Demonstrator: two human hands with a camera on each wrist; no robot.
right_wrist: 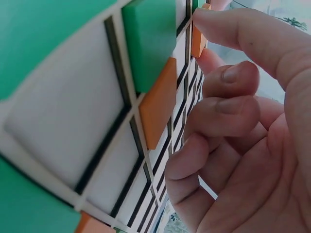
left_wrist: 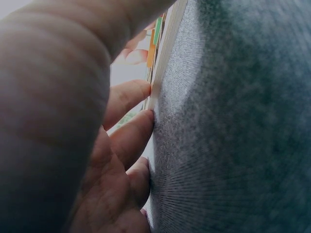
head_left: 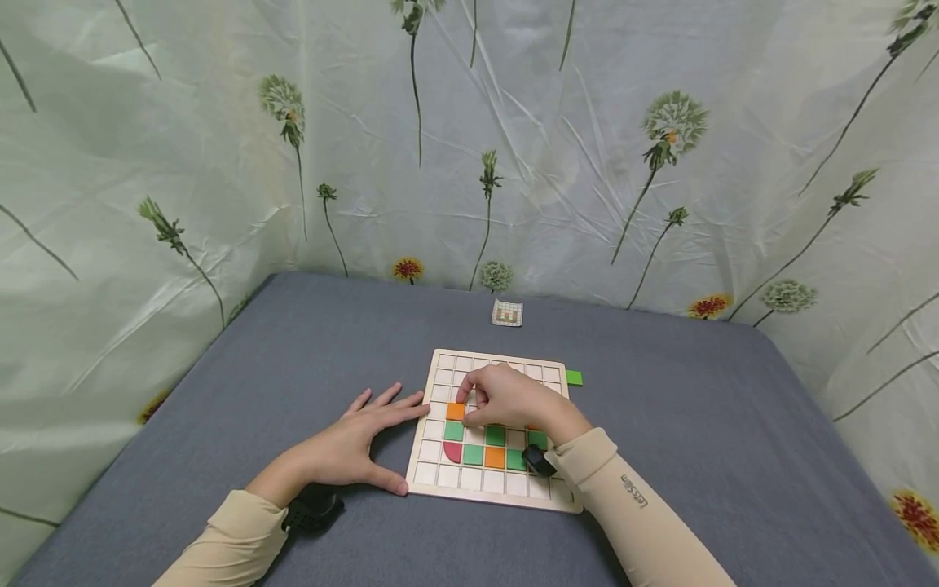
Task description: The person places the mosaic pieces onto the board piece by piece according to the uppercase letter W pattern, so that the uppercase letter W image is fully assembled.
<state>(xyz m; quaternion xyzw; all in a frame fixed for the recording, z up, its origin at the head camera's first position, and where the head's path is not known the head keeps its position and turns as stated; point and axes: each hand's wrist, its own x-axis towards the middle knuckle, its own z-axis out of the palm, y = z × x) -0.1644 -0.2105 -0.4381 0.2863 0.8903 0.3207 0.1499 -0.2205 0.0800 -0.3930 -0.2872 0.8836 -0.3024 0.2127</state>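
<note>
A wooden grid board (head_left: 471,479) lies on the table, some of its cells filled with coloured tiles. My right hand (head_left: 513,398) reaches over it from the right. Its thumb and index finger pinch an orange square tile (head_left: 456,411) near the board's left side; the right wrist view shows that tile (right_wrist: 198,41) between the fingertips, the other fingers curled. Below sit a green tile (head_left: 453,430) and a red rounded piece (head_left: 452,452). Spread out flat, my left hand (head_left: 348,448) touches the board's left edge with fingertips and thumb. The right hand and forearm hide part of the grid.
A bright green tile (head_left: 575,377) lies against the board's upper right edge. Farther back is a small patterned card (head_left: 507,313). Grey cloth (head_left: 682,408) covers the table, and a flower-printed curtain (head_left: 543,163) hangs behind it.
</note>
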